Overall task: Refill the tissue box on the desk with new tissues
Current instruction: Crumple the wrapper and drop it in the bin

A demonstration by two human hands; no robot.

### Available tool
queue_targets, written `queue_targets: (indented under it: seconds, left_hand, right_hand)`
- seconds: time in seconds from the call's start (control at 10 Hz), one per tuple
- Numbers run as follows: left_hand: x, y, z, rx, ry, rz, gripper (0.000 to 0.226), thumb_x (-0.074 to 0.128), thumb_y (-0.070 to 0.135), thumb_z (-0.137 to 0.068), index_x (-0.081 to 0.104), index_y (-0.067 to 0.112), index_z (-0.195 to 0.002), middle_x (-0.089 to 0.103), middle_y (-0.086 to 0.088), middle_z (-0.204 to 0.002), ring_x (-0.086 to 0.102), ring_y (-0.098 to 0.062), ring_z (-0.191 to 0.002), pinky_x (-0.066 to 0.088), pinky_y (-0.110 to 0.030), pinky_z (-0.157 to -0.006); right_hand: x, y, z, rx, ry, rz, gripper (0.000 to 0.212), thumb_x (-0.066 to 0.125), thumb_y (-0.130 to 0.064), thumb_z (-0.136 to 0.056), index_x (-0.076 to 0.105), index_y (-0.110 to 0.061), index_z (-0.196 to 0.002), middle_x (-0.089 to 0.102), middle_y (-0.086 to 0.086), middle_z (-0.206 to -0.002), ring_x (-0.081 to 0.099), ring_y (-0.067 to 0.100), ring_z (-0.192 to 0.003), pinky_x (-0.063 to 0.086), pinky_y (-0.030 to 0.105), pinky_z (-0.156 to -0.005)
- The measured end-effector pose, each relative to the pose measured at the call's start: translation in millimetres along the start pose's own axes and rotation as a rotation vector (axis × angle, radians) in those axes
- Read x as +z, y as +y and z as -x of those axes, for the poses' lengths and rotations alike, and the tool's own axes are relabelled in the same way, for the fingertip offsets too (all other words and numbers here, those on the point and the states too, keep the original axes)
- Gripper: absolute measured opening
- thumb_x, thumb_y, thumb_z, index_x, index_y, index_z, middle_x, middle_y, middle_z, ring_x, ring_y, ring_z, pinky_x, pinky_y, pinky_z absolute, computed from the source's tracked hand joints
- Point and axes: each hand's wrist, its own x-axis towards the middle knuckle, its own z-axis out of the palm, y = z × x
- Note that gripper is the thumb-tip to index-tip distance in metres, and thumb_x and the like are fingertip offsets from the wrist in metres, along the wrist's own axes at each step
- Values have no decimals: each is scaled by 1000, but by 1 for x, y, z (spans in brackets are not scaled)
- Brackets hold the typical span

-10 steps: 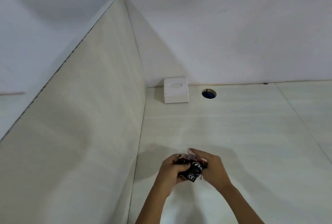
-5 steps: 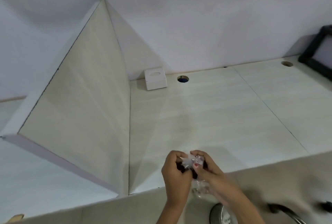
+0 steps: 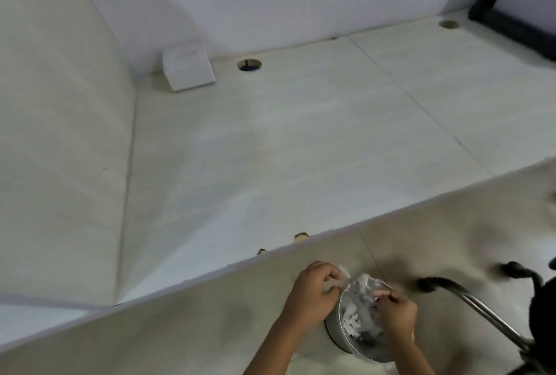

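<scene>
Currently my hands are below the desk edge, over a round metal bin point(image 3: 355, 334) on the floor. My right hand point(image 3: 395, 316) is pinched on a crumpled clear wrapper point(image 3: 365, 287) above the bin; my left hand point(image 3: 313, 296) is curled just beside it, a white scrap point(image 3: 344, 271) at its fingertips. I judge this as discarding packaging. The tissue box point(image 3: 188, 69) sits well apart, in the desk's far corner against the wall, beside a cable hole point(image 3: 249, 65). No new tissues are visible. Next I must release the waste and reach the box. A chair base point(image 3: 469, 302) stands near my right side.
</scene>
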Motion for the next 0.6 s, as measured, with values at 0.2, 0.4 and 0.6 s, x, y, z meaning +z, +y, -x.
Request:
queue_targets:
  seconds: [0.2, 0.4, 0.6]
  left_hand:
    - [72, -91, -85, 58, -75, -98, 20, 53, 8, -81, 65, 15, -96, 60, 0, -109, 57, -12, -105, 42, -20, -93]
    - [106, -142, -110, 149, -91, -179, 27, 51, 7, -78, 61, 18, -102, 59, 0, -115, 55, -14, -109, 42, -25, -96]
    - [87, -78, -54, 160, -36, -59, 30, 50, 2, -80, 60, 15, -105, 58, -1, -116, 51, -3, -109, 33, -3, -93]
  right_hand:
    - [34, 153, -114, 25, -96, 362, 19, 48, 4, -79, 59, 7, -94, 51, 25, -104, 45, 29, -82, 34, 23, -55]
    - [49, 250, -170, 67, -447, 798, 67, 55, -26, -83, 24, -23, -142, 11, 16, -154, 10, 39, -140, 20, 47, -111]
    - [16, 159, -107, -296, -219, 504, 34, 55, -1, -80, 62, -11, -112, 66, 7, -96, 62, 28, -91, 43, 9, -67]
